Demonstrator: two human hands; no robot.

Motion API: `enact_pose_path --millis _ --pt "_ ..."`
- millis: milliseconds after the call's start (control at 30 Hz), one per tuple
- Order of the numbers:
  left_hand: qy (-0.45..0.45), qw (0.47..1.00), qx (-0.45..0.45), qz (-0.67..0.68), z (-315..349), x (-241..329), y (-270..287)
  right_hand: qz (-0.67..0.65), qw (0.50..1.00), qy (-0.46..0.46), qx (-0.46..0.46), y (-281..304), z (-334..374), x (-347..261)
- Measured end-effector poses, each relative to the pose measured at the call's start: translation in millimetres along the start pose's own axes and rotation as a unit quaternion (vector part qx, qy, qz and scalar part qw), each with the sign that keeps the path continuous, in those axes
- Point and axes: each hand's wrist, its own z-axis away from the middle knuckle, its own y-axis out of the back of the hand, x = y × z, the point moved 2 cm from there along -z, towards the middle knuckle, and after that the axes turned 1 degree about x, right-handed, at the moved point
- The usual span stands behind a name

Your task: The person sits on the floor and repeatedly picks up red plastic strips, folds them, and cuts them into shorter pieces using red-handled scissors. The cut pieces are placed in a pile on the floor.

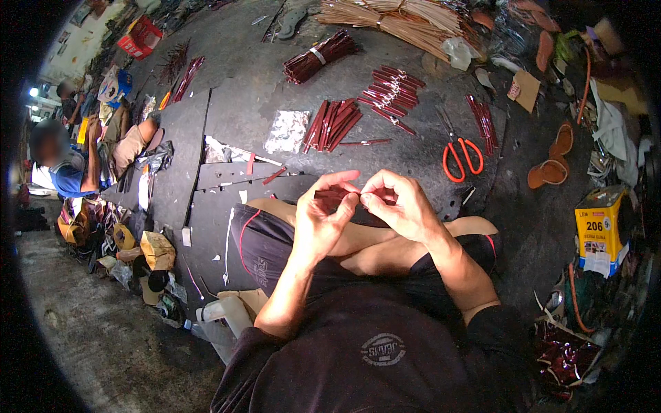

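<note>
From afar I see a dark red strip (331, 196) mid-scene, left of and nearer than the scissors (463, 158) — left hand (321, 215) and right hand (401, 206) half-curled, fingertips apparently pinching it — and I'd keep both pinches close, level and light.

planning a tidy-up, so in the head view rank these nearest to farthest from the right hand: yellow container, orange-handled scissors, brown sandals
From the right hand:
1. Orange-handled scissors: ahead, slightly right.
2. Brown sandals: farther right, past the scissors.
3. Yellow container: far right, nearest the picture's rim.
</note>
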Motion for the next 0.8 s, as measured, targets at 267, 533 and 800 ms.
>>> enact_pose_path --millis 267,533,800 --pt "0.035 0.999 -0.034 0.000 -7 5 17 0.101 0.990 0.094 -0.001 -1 2 -20" --pt "0.042 0.992 -0.104 -0.051 -10 17 19 0.043 0.996 0.035 -0.068 6 2 -12" --pt "0.114 0.990 0.002 0.084 -14 -9 20 0.134 0.974 0.169 0.073 -5 -1 -18"
